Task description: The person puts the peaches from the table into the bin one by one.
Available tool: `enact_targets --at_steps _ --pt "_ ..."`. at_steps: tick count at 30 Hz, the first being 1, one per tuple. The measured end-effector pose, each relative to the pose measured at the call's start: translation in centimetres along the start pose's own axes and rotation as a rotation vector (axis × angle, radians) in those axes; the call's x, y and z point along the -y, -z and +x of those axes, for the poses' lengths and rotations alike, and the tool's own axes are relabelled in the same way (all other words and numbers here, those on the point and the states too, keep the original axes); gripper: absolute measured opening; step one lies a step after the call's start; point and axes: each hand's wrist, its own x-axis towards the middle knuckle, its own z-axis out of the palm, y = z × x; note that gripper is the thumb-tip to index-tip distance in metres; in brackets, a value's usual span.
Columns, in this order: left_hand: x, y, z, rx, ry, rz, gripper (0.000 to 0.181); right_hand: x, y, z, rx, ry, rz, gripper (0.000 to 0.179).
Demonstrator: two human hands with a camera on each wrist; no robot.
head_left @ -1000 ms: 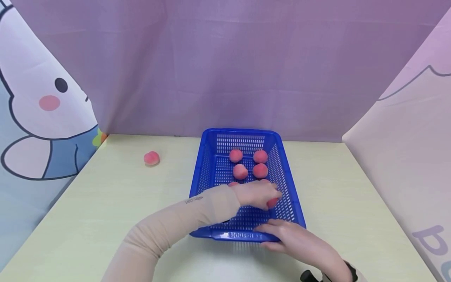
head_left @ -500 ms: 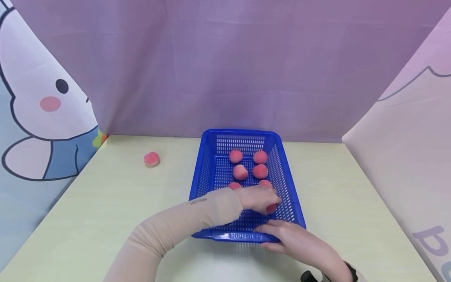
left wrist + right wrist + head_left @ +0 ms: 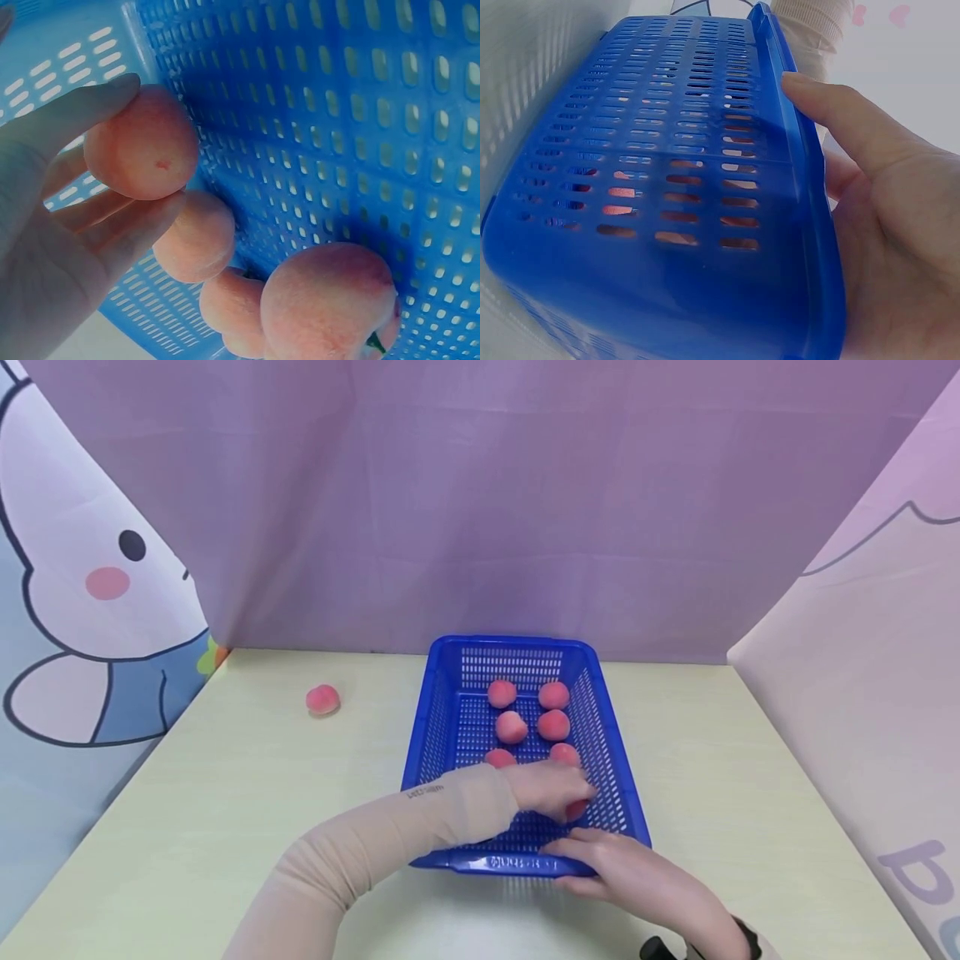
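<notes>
My left hand (image 3: 553, 787) reaches into the blue plastic basket (image 3: 420, 735) and holds a peach (image 3: 142, 142) near the right wall. In the left wrist view, thumb and fingertips pinch that peach from either side, with other peaches (image 3: 326, 300) close by. My right hand (image 3: 622, 868) grips the basket's near rim at the right corner. The right wrist view has its thumb (image 3: 840, 112) lying over the rim and the fingers on the inner side. Several peaches (image 3: 554, 725) sit in two loose columns inside the basket; the left sleeve hides part of its floor.
A single peach (image 3: 322, 699) lies on the pale table (image 3: 360, 727) left of the basket. Behind stands a purple cloth backdrop (image 3: 480, 510), with printed panels at both sides. The left sleeve (image 3: 375, 827) crosses over the basket's left rim.
My left hand has moved slightly toward the basket's near side with the peach, uncovering more of the peaches behind it. My right hand stays on the rim.
</notes>
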Motion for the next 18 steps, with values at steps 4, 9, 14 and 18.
enact_targets --at_steps 4,9,14,18 --pt "0.05 -0.20 -0.02 0.009 0.017 -0.005 0.024 0.01 -0.02 -0.01 0.001 0.002 0.006 0.025" --pt "0.09 -0.24 -0.03 0.008 0.019 -0.017 0.025 0.02 -0.05 0.00 -0.008 0.007 0.006 0.025" --pt "0.20 -0.38 0.10 -0.003 0.001 -0.013 0.022 0.02 -0.01 0.01 -0.005 -0.001 0.005 0.025" --pt "0.27 -0.49 0.17 -0.003 -0.011 -0.014 0.020 0.02 0.02 -0.01 -0.005 -0.002 0.006 0.026"
